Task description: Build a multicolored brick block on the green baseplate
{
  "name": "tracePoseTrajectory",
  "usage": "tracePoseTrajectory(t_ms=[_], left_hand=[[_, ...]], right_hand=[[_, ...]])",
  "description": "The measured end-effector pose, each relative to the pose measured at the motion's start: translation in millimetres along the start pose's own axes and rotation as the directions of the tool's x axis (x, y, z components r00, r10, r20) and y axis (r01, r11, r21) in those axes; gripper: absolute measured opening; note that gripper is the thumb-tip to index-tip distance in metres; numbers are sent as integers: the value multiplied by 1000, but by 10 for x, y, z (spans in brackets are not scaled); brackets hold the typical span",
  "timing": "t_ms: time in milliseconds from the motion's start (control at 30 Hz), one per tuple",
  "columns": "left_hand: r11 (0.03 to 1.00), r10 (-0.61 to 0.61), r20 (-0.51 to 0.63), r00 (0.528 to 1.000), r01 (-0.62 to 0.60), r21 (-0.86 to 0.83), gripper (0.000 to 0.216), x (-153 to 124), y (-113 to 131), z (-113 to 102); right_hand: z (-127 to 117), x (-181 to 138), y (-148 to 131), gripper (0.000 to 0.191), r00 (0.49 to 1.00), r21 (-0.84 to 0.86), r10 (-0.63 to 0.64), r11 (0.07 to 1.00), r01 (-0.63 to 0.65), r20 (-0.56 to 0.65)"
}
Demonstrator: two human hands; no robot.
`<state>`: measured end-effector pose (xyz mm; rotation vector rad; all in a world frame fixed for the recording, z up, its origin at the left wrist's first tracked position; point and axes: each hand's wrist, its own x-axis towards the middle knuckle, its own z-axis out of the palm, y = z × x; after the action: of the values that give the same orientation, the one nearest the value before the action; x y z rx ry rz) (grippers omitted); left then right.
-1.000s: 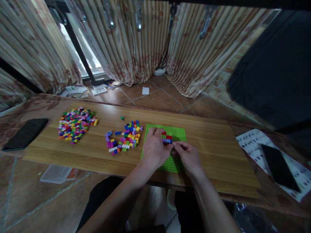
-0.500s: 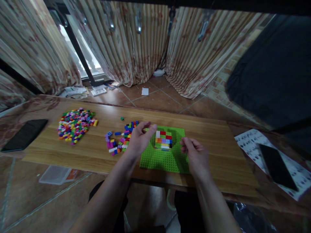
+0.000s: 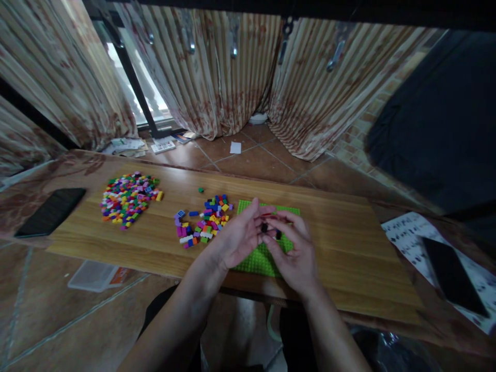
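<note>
My left hand (image 3: 248, 235) and my right hand (image 3: 294, 245) meet over the green studded baseplate (image 3: 253, 263). Their fingers curl around a small brick build (image 3: 264, 227) from both sides. Only black bits and a red strip of it show between the fingers; the rest is hidden. Whether it touches the baseplate I cannot tell. Just left of my left hand lies a loose group of coloured bricks (image 3: 211, 222), blue ones toward the back and yellow, green and purple ones nearer.
A larger heap of mixed bricks (image 3: 129, 199) lies farther left on the wooden board (image 3: 349, 248), and a lone green brick (image 3: 200, 190) sits toward the back. A dark tablet (image 3: 50, 212) is at far left. At right, a black phone (image 3: 453, 276) rests on a printed sheet (image 3: 403, 232).
Both hands have come together from either side of the brick build and closed around it. Its colourful face, visible before, is now covered. The camera view has shifted slightly.
</note>
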<state>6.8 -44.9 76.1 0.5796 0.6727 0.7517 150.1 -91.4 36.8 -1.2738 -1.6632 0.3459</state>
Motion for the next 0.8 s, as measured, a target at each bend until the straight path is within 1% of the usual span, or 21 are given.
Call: tracePoseTrajectory(t_ms=[133,267,367,433,467,533,667,733,800], left_hand=[[1000,13,22,1000,-12,-13,47,-3,-9,-11],[999,26,27,999,-26,31,48,8,-22,-32],[988,94,-48,994,-87,131,40,15,-19,-80],[961,147,-93,985,-120,251,31,15,0,-125],[944,160,-96,982,-124,305,27,13,13,-147],[921,158,-64,985,-124,369,24,6,39,-183],[915,156,35,987,-157,372,26,1,52,-203],[914,172,55,984,-180,365,29,12,33,-197],[912,192,46,980,-196,360,29,28,7,-194]], right_hand=[[53,-11,61,21,1000,-52,-14,999,14,0],[80,-26,85,18,999,-48,-26,999,25,-24],[71,-32,82,20,999,-30,-30,999,29,-35],[55,-35,76,22,999,1,-29,1000,29,-43],[46,-36,73,22,999,17,-30,999,31,-45],[31,-35,66,23,998,43,-30,999,32,-47],[28,-34,57,23,999,59,-16,998,19,-48],[38,-37,57,23,999,52,-12,999,15,-39],[47,-40,57,24,999,47,-10,999,12,-32]])
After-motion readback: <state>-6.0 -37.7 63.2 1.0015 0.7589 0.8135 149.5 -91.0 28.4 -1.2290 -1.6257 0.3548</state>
